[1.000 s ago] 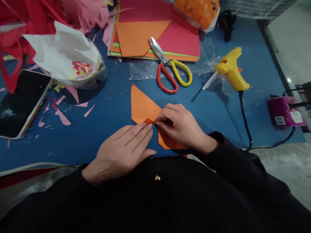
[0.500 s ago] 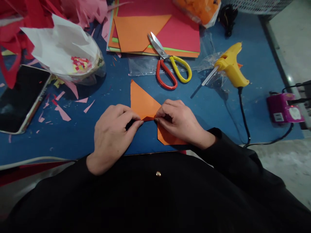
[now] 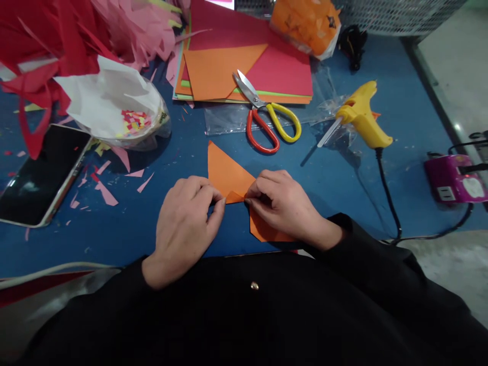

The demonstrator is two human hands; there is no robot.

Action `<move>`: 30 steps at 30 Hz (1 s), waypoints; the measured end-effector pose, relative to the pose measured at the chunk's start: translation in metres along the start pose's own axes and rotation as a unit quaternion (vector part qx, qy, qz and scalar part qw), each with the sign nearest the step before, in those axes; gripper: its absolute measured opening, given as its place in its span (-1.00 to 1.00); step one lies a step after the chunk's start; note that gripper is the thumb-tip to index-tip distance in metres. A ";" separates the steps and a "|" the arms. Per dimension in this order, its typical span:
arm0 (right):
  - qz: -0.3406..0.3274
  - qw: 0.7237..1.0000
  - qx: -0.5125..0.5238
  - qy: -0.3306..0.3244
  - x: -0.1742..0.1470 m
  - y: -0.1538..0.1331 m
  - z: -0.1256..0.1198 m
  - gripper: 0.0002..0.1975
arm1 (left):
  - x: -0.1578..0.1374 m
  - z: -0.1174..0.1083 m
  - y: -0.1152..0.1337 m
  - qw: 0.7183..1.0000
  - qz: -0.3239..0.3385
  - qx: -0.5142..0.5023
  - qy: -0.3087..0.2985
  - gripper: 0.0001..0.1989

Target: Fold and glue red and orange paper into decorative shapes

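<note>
An orange sheet of paper (image 3: 227,172) lies on the blue table just ahead of my body, with a small folded flap along its near edge. My left hand (image 3: 188,223) pinches the left end of that edge between thumb and fingers. At the right end of the flap, my right hand (image 3: 287,206) grips the paper, fingertips pressed together. More orange paper shows below my right hand, partly covered by it. Beyond the paper lie scissors (image 3: 263,113) with one red and one yellow handle, blades half apart.
A yellow glue gun (image 3: 362,114) lies at the right, its cord near a purple power adapter (image 3: 453,178). Coloured paper sheets (image 3: 285,76) are stacked at the back. To the left are a phone (image 3: 43,175), a bag of paper bits (image 3: 114,109) and pink scraps (image 3: 107,194).
The view has shifted, so everything sits a little lower. The small flap at the paper's near edge now lies flatter, and my left fingers have curled slightly.
</note>
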State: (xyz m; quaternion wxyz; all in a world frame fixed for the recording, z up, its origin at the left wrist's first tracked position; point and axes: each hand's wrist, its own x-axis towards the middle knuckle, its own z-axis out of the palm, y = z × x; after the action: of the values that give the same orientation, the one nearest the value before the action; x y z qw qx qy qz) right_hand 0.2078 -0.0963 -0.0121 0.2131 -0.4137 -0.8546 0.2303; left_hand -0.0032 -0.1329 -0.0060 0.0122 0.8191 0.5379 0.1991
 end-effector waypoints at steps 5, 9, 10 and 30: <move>0.005 1.000 0.001 -0.003 0.000 0.000 0.000 -0.89 | -0.006 -0.003 0.002 0.995 0.059 0.055 0.065 -0.94; 0.005 1.000 0.004 -0.006 0.000 0.000 -0.001 -0.88 | -0.011 -0.006 0.001 0.969 0.226 0.046 0.083 -0.74; 0.004 1.000 0.003 -0.005 0.000 0.000 -0.001 -0.88 | -0.012 -0.007 0.001 0.962 0.259 0.042 0.072 -0.71; 0.016 0.997 0.071 0.030 -0.008 -0.001 -0.020 -0.88 | -0.014 -0.007 0.004 0.956 0.280 0.092 -0.008 -0.52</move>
State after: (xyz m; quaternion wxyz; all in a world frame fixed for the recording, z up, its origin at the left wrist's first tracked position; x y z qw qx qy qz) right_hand 0.2221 -0.0989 0.0032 0.2637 -0.4177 -0.8226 0.2817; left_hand -0.0064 -0.1481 -0.0026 -0.1154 0.9359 0.3031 0.1374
